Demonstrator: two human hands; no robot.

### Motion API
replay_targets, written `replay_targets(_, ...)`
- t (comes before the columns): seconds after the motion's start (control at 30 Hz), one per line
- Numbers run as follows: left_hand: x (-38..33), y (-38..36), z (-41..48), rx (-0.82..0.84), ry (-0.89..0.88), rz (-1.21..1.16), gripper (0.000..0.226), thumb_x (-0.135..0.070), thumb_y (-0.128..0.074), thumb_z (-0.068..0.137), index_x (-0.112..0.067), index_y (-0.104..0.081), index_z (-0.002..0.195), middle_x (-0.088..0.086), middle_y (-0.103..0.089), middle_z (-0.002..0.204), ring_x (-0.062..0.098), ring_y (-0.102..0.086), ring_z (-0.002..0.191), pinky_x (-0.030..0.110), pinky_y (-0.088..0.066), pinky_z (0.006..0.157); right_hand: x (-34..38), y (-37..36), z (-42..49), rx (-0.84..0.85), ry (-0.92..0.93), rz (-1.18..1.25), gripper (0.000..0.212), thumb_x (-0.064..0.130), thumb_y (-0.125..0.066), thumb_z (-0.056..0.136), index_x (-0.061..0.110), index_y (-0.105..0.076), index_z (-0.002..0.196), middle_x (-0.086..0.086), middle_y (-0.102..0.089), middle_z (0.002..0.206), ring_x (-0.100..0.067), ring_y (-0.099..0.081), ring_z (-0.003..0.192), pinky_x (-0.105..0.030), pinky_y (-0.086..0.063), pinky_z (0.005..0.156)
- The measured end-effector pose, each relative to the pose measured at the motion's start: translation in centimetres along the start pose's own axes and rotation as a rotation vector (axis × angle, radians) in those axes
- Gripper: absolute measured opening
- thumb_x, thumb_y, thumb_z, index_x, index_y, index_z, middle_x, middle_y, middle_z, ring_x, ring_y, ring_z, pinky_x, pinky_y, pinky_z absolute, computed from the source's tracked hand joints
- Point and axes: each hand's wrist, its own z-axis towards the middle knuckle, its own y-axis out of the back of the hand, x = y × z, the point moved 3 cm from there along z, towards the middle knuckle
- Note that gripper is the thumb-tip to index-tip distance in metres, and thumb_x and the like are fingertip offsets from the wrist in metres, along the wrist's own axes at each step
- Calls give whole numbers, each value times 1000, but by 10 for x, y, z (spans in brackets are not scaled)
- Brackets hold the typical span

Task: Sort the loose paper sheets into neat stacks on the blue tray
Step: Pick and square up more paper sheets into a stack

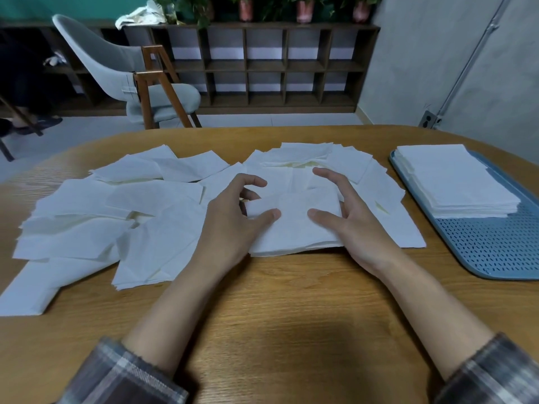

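Several loose white paper sheets lie spread over the wooden table, left and centre. A small squared pile of sheets sits at the table's middle between my hands. My left hand grips its left edge, thumb on top and fingers curled at the far corner. My right hand holds its right edge, thumb on top and fingers bent over the far side. At the right lies the blue perforated tray with a neat stack of white sheets on its far half.
The table's front edge area near me is bare wood. Beyond the table stand a grey chair with wooden legs and a dark cubby shelf topped with potted plants. A grey wall is at right.
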Motion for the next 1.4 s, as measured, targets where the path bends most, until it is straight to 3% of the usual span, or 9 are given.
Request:
replay_targets(0.17, -9, 3, -3, 165, 157, -298, 52, -55, -76, 89, -45, -54, 135, -14, -67, 119, -7, -67, 97, 14, -53, 82, 7, 7, 0, -8, -11, 419, 69, 2, -68, 93, 44, -52, 145, -5, -62, 144, -29, -65, 129, -42, -59, 96)
replay_targets(0.23, -10, -1, -5, 239, 174, -355, 51, -49, -77, 91, -45, -54, 136, -8, -76, 116, 3, -74, 97, 25, -59, 89, 6, 7, 2, -21, 17, 339, 70, 1, -68, 96, 47, -49, 145, -6, -62, 145, -30, -64, 130, -46, -57, 101)
replay_targets(0.37, -5, -2, -1, 143, 86, -239, 57, -32, -81, 91, -46, -50, 137, -18, -72, 111, -5, -70, 94, 12, -53, 72, 7, 6, 0, 61, 7, 354, 65, 9, -70, 94, 46, -52, 144, -3, -63, 145, -26, -65, 129, -39, -57, 98)
replay_targets(0.5, 0, -3, 0, 130, -2, -202, 64, -35, -81, 92, -51, -44, 141, -21, -65, 129, -2, -66, 110, 23, -57, 88, 8, 6, 0, 111, 14, 252, 36, 11, -71, 92, 25, -77, 125, 5, -70, 137, -20, -63, 133, -38, -53, 106)
replay_targets(0.6, -3, -8, -2, 135, -63, -125, 67, -37, -78, 94, -49, -38, 147, -20, -63, 125, -12, -59, 110, 8, -48, 85, 0, 15, 3, -51, 54, 58, 35, 0, -71, 94, 25, -81, 117, 9, -74, 130, -10, -61, 133, -43, -42, 118)
replay_targets(0.77, 13, -18, -1, 181, -192, 240, 64, -40, -71, 98, -35, -38, 153, -14, -50, 150, 0, -44, 139, 26, -39, 114, 6, 34, 1, -390, 90, -94, 39, -1, -66, 97, 29, -79, 116, 29, -73, 119, 20, -55, 119, 1, -38, 94)
replay_targets(0.9, 20, -27, -1, 288, -227, 430, 59, -43, -61, 103, -26, -42, 157, -9, -45, 160, 12, -39, 147, 31, -32, 120, 2, 38, 1, -463, 80, -82, 39, 0, -65, 97, 32, -78, 117, 30, -71, 121, 22, -53, 118, 5, -37, 89)
replay_targets(1.1, 14, -27, 2, 193, -284, 531, 50, -46, -67, 98, -24, -61, 142, -10, -65, 121, 15, -57, 120, 36, -38, 103, 2, 37, 2, -466, 88, -84, 39, 0, -65, 97, 32, -77, 117, 30, -71, 120, 24, -53, 117, 6, -36, 90)
replay_targets(1.4, 5, -25, -7, 236, -376, 528, 15, -38, -64, 92, -30, -71, 82, -12, -61, 75, 9, -58, 74, 41, -38, 94, 3, 29, 1, -399, 94, -122, 38, 3, -64, 98, 33, -78, 117, 31, -71, 120, 20, -53, 120, 6, -35, 91)
